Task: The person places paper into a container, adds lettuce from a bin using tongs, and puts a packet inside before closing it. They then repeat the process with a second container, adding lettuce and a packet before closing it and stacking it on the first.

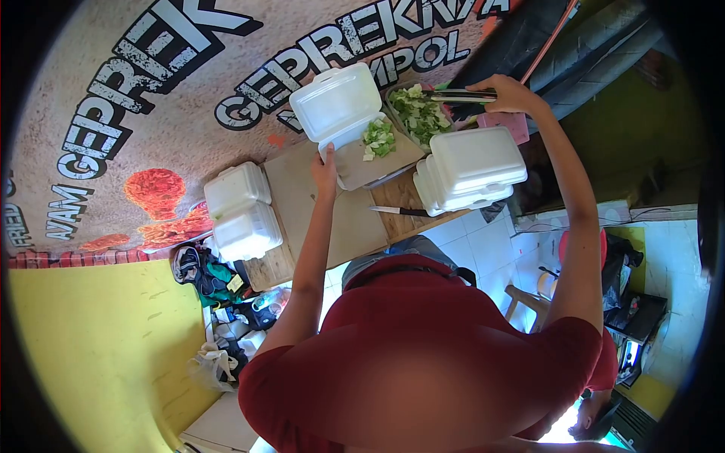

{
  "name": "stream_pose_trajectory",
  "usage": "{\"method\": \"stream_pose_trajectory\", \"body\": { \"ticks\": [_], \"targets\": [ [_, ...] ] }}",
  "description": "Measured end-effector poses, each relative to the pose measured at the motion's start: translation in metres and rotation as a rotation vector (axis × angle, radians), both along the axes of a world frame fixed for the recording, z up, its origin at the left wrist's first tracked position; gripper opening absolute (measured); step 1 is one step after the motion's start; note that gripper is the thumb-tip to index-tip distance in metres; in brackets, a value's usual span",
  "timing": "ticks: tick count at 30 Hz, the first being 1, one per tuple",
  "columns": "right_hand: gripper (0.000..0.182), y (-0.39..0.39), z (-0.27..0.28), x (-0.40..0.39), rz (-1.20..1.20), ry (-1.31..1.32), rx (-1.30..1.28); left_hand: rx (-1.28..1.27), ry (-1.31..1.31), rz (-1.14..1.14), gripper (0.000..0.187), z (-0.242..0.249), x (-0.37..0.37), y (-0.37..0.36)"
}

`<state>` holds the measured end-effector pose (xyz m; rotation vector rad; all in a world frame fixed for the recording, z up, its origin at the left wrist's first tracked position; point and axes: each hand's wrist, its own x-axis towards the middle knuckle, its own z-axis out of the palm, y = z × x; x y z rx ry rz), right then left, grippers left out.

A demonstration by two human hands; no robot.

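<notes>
Left hand [325, 171] gripping open foam box [336, 103] — right hand [512, 94] grasping tongs [462, 96] — chopped greens [420, 119] between hands.

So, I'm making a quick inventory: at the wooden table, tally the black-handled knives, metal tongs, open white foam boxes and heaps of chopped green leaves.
Black-handled knife: 1
Pair of metal tongs: 1
Open white foam box: 1
Heaps of chopped green leaves: 2
Total: 5
</notes>
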<state>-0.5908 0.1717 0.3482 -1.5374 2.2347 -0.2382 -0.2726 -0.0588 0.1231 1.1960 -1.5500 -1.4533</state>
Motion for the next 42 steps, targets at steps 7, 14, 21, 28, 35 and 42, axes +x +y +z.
{"method": "stream_pose_trajectory", "body": {
  "ticks": [7,14,21,28,35,42],
  "targets": [
    [0.055,-0.025,-0.002,0.015,0.214,-0.094,-0.004,-0.025,-0.001,0.015,0.042,-0.009,-0.004,-0.003],
    [0.057,-0.043,-0.004,0.032,0.336,-0.117,0.038,-0.007,-0.022,-0.017,0.044,-0.012,0.001,-0.010],
    [0.060,-0.040,0.001,0.025,0.357,-0.271,-0.042,0.042,-0.040,-0.037,0.047,-0.006,0.012,-0.010],
    [0.061,-0.018,0.016,-0.001,0.143,-0.205,0.022,-0.013,-0.015,0.039,0.043,-0.007,0.016,-0.006],
    [0.058,-0.015,-0.018,-0.018,0.141,0.109,0.038,0.051,0.062,0.042,0.045,0.004,0.028,0.007],
    [0.064,-0.033,0.010,-0.010,0.225,0.179,0.078,0.090,0.126,0.138,0.044,0.013,0.072,0.017]
  ]
}}
